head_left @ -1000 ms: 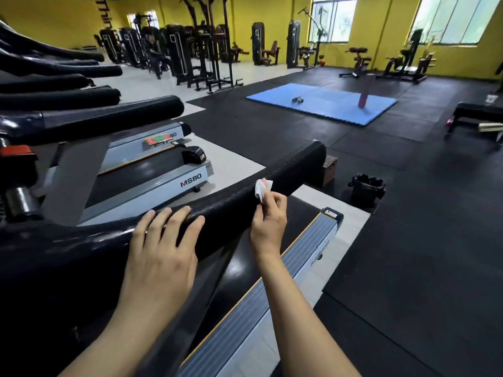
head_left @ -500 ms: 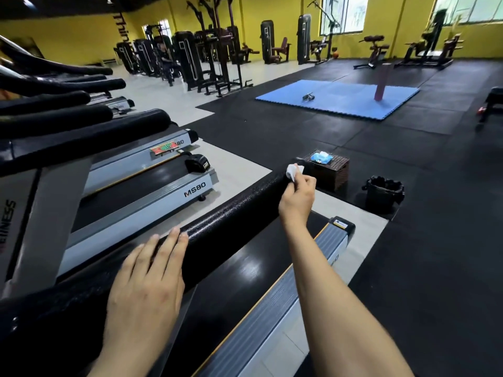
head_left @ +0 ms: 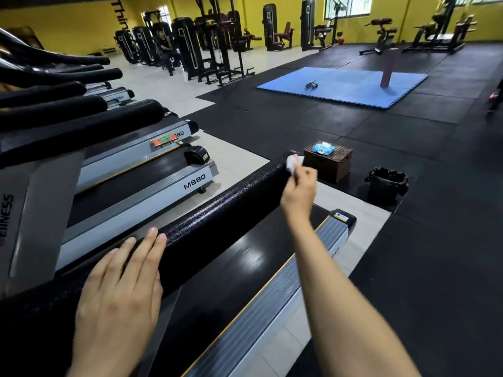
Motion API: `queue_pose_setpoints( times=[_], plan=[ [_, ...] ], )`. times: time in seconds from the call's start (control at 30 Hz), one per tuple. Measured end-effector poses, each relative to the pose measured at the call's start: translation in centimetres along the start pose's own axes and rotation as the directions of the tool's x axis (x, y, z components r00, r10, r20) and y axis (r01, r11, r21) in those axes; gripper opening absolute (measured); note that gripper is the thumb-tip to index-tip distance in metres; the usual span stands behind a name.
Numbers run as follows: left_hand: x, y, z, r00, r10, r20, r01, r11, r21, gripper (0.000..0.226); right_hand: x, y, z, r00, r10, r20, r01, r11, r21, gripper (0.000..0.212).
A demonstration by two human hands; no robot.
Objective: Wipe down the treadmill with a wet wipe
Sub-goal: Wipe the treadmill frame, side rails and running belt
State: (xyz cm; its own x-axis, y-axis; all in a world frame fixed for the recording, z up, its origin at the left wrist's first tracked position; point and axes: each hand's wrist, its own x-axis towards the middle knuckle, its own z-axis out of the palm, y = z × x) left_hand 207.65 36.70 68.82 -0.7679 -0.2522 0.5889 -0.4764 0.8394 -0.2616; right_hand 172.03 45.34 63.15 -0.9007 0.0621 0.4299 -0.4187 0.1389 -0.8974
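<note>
Brown wicker box [head_left: 328, 164] sat on black rubber floor [head_left: 408, 268], blue wipe pack [head_left: 323, 148] on top. Black bin [head_left: 387, 184] just right of it. Neighbouring treadmills [head_left: 141, 170] lined up at left, nearest marked MS80. Blue mat [head_left: 343, 85] further out, with upright maroon roller [head_left: 388, 68] and small dark wheel [head_left: 311, 85] on it. Weight machines [head_left: 206, 42] stood along yellow wall [head_left: 68, 25].
</note>
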Motion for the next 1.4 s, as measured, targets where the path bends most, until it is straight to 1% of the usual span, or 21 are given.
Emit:
queue_pose_setpoints(
  times=[0.07,0.13,0.2,0.27,0.33,0.4,0.47,0.5,0.53,0.63,0.73,0.83,0.87,0.93,1.03,1.17,1.27,1.3,1.4],
  plan=[
    [0.2,-0.2,0.0,1.0,0.017,0.01,-0.017,1.0,0.002,0.052,2.7,0.7,0.0,0.994,0.105,-0.022,-0.105,0.994,0.005,0.039],
    [0.3,-0.3,-0.1,0.999,0.02,0.026,-0.02,1.0,0.001,0.052,2.8,0.8,0.1,0.977,0.205,-0.058,-0.202,0.978,0.056,0.037],
    [0.2,-0.3,-0.2,0.999,0.016,0.036,-0.016,1.0,-0.006,0.052,0.2,0.1,0.4,0.97,0.231,-0.079,-0.224,0.97,0.091,0.037],
    [0.2,-0.3,-0.2,0.999,0.011,0.036,-0.01,1.0,-0.01,0.052,-4.9,-1.1,0.6,0.979,0.184,-0.09,-0.173,0.978,0.119,0.037],
    [0.3,-0.2,-0.2,0.999,0.007,0.035,-0.006,1.0,-0.013,0.052,-11.4,-3.2,0.9,0.992,0.104,-0.069,-0.09,0.981,0.173,0.043],
    [0.3,-0.2,-0.3,0.999,0.0,0.034,0.001,1.0,-0.016,0.051,-17.7,-6.1,0.7,1.0,0.018,0.019,-0.022,0.979,0.204,0.055],
    [0.3,-0.1,-0.4,0.999,-0.002,0.04,0.003,1.0,-0.02,0.051,-20.5,-7.5,0.3,0.993,-0.072,0.091,0.052,0.978,0.204,0.06],
    [0.2,-0.1,-0.5,0.999,-0.004,0.044,0.005,1.0,-0.023,0.05,-19.9,-7.3,0.1,0.991,-0.1,0.094,0.08,0.977,0.199,0.06],
    [0.2,-0.1,-0.5,0.999,-0.007,0.049,0.008,1.0,-0.027,0.05,-18.3,-6.4,0.2,0.994,-0.09,0.069,0.076,0.98,0.185,0.057],
    [0.3,0.1,-0.6,0.998,-0.019,0.053,0.02,1.0,-0.022,0.05,-10.3,-2.9,0.5,0.994,0.093,-0.048,-0.087,0.99,0.115,0.051],
    [0.4,0.3,-0.7,0.998,-0.025,0.052,0.026,0.999,-0.019,0.052,-2.9,0.4,0.4,0.977,0.202,-0.062,-0.203,0.979,-0.013,0.05],
    [0.6,0.3,-0.9,0.998,-0.027,0.058,0.028,0.999,-0.017,0.054,0.8,2.5,0.3,0.975,0.203,-0.086,-0.207,0.977,-0.041,0.043],
    [0.6,0.3,-0.9,0.998,-0.022,0.06,0.023,1.0,-0.017,0.055,1.2,2.9,0.4,0.977,0.188,-0.104,-0.194,0.98,-0.043,0.044],
    [0.8,0.2,-0.9,0.998,-0.003,0.067,0.005,1.0,-0.024,0.056,1.1,3.1,0.8,0.97,0.207,-0.131,-0.211,0.977,-0.014,0.046],
    [0.8,0.0,-0.9,0.997,0.019,0.074,-0.017,0.999,-0.034,0.057,-1.9,2.2,1.0,0.962,0.247,-0.115,-0.245,0.969,0.026,0.044],
    [0.5,-0.7,-1.1,0.99,0.067,0.125,-0.069,0.998,0.008,0.07,-10.6,-0.5,1.2,0.98,0.187,-0.072,-0.181,0.981,0.071,0.039],
    [-0.1,-1.3,-1.8,0.981,0.111,0.157,-0.12,0.991,0.049,0.075,-16.6,-3.4,1.5,0.977,0.206,-0.048,-0.198,0.972,0.129,0.044],
    [-0.7,-1.5,-2.2,0.98,0.117,0.161,-0.128,0.99,0.062,0.074,-18.2,-4.6,1.4,0.981,0.191,-0.032,-0.186,0.974,0.129,0.047],
    [-3.5,-2.8,-3.6,0.977,0.135,0.165,-0.153,0.983,0.1,0.074,-22.3,-8.3,1.3,0.997,0.076,0.01,-0.076,0.986,0.145,0.056]
  ],
)
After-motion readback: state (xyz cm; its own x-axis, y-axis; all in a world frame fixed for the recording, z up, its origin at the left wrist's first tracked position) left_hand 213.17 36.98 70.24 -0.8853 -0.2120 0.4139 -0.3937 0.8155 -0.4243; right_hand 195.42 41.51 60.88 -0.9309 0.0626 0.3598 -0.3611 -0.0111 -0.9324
